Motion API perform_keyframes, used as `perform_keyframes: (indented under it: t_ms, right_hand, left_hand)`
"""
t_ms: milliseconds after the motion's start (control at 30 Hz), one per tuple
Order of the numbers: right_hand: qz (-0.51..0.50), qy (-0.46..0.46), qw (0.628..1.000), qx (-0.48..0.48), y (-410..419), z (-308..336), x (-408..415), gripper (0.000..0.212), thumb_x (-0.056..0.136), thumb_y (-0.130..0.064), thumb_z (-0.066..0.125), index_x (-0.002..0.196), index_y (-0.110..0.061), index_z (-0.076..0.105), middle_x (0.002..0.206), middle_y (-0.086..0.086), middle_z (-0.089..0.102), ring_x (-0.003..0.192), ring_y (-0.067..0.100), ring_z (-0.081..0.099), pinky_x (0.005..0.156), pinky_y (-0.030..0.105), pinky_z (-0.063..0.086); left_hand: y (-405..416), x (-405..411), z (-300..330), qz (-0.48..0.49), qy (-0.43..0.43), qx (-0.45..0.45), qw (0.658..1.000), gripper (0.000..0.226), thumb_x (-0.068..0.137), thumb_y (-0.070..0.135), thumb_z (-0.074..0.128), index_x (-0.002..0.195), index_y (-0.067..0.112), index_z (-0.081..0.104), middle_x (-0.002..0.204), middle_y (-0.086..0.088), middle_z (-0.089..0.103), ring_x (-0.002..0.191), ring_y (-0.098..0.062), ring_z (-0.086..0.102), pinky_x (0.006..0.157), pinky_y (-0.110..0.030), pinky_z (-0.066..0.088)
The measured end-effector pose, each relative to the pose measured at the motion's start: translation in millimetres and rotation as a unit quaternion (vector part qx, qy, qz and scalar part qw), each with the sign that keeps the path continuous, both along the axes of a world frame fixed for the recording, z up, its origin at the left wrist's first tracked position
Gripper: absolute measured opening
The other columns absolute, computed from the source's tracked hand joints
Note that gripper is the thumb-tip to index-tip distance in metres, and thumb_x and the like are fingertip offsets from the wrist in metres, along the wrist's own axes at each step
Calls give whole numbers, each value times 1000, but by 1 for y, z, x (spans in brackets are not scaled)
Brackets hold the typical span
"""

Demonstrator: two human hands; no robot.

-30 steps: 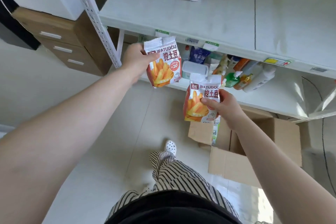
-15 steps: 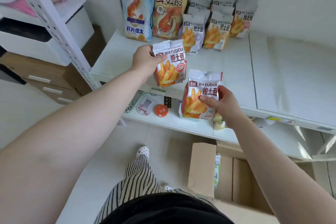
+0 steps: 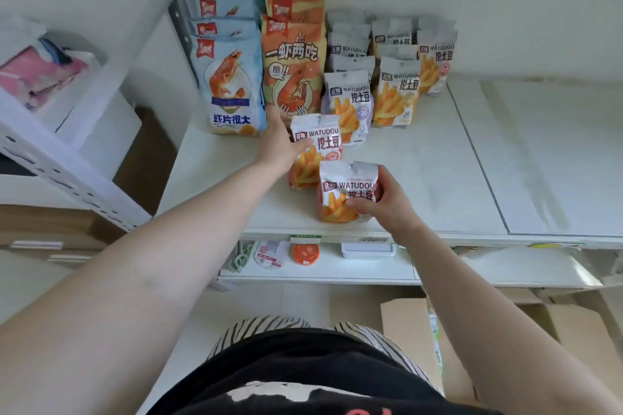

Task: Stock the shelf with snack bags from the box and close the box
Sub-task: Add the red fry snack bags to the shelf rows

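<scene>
My left hand (image 3: pixel 278 145) grips a white and orange WATUDOU fries bag (image 3: pixel 320 141) over the white shelf (image 3: pixel 421 178), just in front of the rows of bags. My right hand (image 3: pixel 387 202) holds a second WATUDOU bag (image 3: pixel 344 192) upright near the shelf's front edge. Behind them stand several more WATUDOU bags (image 3: pixel 394 94), blue shrimp chip bags (image 3: pixel 229 84) and orange shrimp bags (image 3: pixel 293 71) against the back wall. The open cardboard box (image 3: pixel 408 333) sits on the floor at lower right, partly hidden by my right arm.
The shelf's right half (image 3: pixel 539 152) carries no bags. A grey perforated upright (image 3: pixel 175 10) stands at the shelf's left. A lower shelf (image 3: pixel 323 266) holds an orange round item and small packets. White bins and wooden drawers (image 3: pixel 50 239) are at the left.
Both hands rose from the box level and moved forward onto the upper shelf, each carrying its bag. The view tilted up to the shelf.
</scene>
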State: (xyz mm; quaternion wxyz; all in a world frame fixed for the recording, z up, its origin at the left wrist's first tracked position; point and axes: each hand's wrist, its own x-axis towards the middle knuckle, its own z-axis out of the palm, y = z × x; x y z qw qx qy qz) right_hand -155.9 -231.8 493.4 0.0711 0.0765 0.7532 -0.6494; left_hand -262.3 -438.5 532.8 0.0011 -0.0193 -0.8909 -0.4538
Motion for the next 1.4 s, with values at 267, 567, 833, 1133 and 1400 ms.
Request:
perform_keyframes:
  t_ms: [267, 567, 833, 1133, 1400]
  right_hand:
    - [66, -18, 997, -36, -10, -18, -17, 105, 70, 14, 78, 150, -23, 21, 138, 11, 52, 115, 17, 62, 81, 28, 57]
    - [92, -1, 994, -59, -23, -24, -32, 105, 70, 8, 81, 153, -21, 25, 140, 7, 55, 123, 21, 59, 97, 39, 54]
    - [81, 1, 995, -50, -27, -27, -39, 94, 70, 2, 83, 148, -17, 34, 130, 6, 62, 116, 19, 64, 90, 34, 57]
    - [95, 0, 996, -4, -27, -30, -43, 100, 68, -6, 87, 150, -18, 30, 130, 3, 63, 117, 16, 63, 99, 42, 53]
    - [169, 17, 981, 95, -24, -19, -51, 119, 65, -19, 90, 155, -22, 13, 134, -10, 56, 120, 7, 57, 101, 31, 50]
  left_hand:
    - [-17, -24, 12, -117, -42, -27, 992, 38, 91, 27, 63, 125, 12, 57, 118, 0, 61, 107, -16, 56, 86, -27, 44]
    - [-12, -22, 5, -112, -68, 36, 991, 18, 93, 18, 60, 110, 12, 60, 105, 0, 67, 95, -15, 62, 84, -32, 49]
    - [-19, -25, 34, -290, -5, -69, 955, 15, 96, 16, 54, 109, 19, 60, 131, 5, 46, 117, 2, 42, 98, -14, 30]
    - [-1, -17, 24, -242, -61, -115, 961, 15, 74, 26, 81, 83, 20, 70, 141, -1, 45, 127, -19, 42, 108, -34, 34]
    - [0, -11, 28, -183, -158, 12, 970, 18, 80, 19, 75, 93, 6, 71, 91, -7, 67, 82, -15, 58, 82, -31, 50]
